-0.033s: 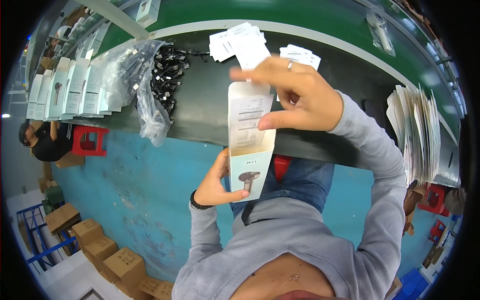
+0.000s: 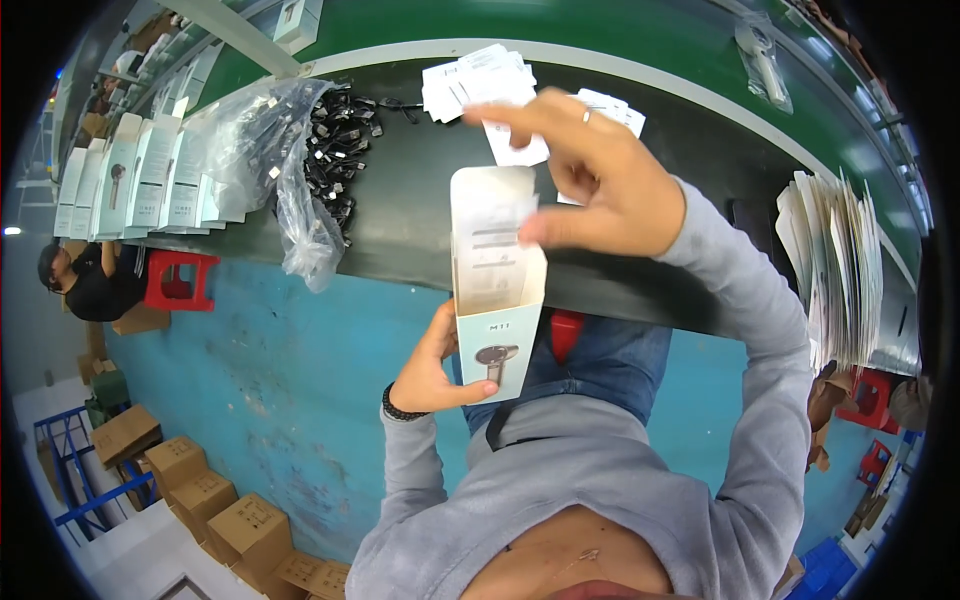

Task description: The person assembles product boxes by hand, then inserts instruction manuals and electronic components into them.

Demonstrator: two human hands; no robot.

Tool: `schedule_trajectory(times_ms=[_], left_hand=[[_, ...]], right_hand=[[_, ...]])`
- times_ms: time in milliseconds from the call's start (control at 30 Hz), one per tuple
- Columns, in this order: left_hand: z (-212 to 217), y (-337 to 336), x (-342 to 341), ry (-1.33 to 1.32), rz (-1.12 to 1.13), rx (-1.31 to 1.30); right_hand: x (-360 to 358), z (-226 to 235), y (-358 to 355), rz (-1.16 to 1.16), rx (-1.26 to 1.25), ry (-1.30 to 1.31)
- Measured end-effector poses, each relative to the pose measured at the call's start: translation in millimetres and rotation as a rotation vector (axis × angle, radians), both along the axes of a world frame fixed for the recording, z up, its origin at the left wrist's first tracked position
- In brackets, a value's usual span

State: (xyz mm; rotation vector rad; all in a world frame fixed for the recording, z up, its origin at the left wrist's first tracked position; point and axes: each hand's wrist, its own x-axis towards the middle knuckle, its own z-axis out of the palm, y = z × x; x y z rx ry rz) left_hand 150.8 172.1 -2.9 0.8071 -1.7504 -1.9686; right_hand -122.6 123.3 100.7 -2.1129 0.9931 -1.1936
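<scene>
A tall pale-blue carton (image 2: 515, 340) with a dark handheld device printed on its front stands with its top flap raised. My left hand (image 2: 432, 370) wraps around its lower left side, thumb across the front. Inside the carton's mouth sits a white printed leaflet (image 2: 495, 242), its upper part showing against the back wall. Over the carton's right side my right hand (image 2: 610, 185) is spread, index finger stretched out past the flap. Its thumb is blurred beside the leaflet's right edge; whether it touches cannot be told. Loose leaflets (image 2: 478, 82) lie fanned beyond it on the dark bench.
Black cables (image 2: 335, 150) lie piled beside a clear plastic bag (image 2: 255, 130). Several similar cartons (image 2: 145, 180) stand at the left end of the bench. Flat cartons (image 2: 830, 265) are stacked on the right. A bagged device (image 2: 765, 65) lies at the back, and another person (image 2: 95, 285) sits far left.
The leaflet sits lower and more upright in the carton. My right hand's index finger has lifted a little, and the carton has shifted slightly left.
</scene>
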Motion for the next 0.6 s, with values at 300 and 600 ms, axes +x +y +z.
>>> schedule_trajectory(times_ms=[300, 600], left_hand=[[-28.3, 19.7, 37.6, 0.008, 0.321, -0.028], [-16.1, 9.5, 43.4, -0.141, 0.366, -0.181]], right_hand=[[62.7, -95.9, -157.2, -0.488, -0.006, 0.716], [46.3, -31.9, -106.6, -0.119, -0.127, 0.169]])
